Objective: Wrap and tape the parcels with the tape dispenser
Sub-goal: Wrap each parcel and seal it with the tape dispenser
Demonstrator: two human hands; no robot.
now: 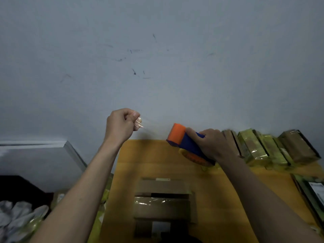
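I've got just the one view, the head camera, worn high and looking forward and down with a wide-angle bend at the edges. It's tilted up enough that the grey wall (157,58) fills the upper half. The yellow worktop (228,186) sits close below, its far edge meeting the wall and its near edge cut off by the bottom of the picture. Both forearms reach in from the bottom corners, so I'm right over the work.
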